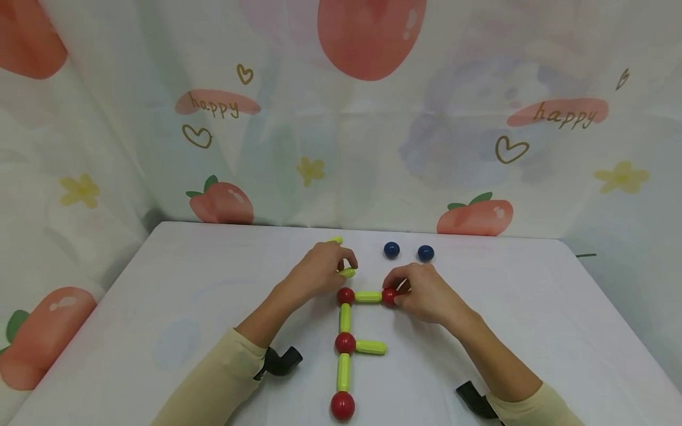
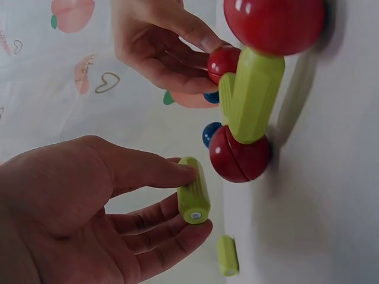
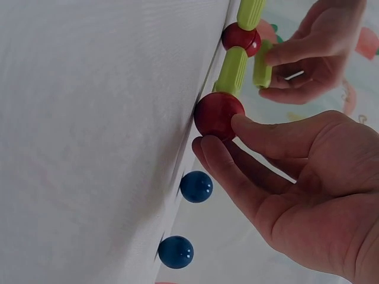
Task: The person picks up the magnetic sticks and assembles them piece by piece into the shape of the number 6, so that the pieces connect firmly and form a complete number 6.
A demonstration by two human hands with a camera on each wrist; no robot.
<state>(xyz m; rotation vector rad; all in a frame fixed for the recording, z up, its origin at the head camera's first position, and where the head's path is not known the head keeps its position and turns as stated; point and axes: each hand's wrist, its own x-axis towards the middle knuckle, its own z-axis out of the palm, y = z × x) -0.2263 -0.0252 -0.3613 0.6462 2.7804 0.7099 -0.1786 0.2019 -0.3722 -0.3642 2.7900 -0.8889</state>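
Note:
On the white table lies a figure of red balls joined by lime-green rods: a column with a red ball at the bottom (image 1: pixel 343 406), one in the middle (image 1: pixel 345 342) and one at the top corner (image 1: pixel 345 296). From the top ball a green rod (image 1: pixel 368 297) runs right to another red ball (image 1: pixel 389 297), which my right hand (image 1: pixel 430 296) pinches between thumb and fingers. A second rod (image 1: pixel 371 347) juts right from the middle ball with a free end. My left hand (image 1: pixel 318 269) holds a loose green rod (image 2: pixel 193 190) above the table, near the top corner ball and apart from it.
Two blue balls, one left (image 1: pixel 391 249) and one right (image 1: pixel 425 253), sit near the table's far edge. Another green rod (image 2: pixel 227 255) lies beyond my left hand. A printed cloth (image 1: pixel 341 148) hangs behind the table (image 1: pixel 160 284). Black wrist mounts show at both sleeves.

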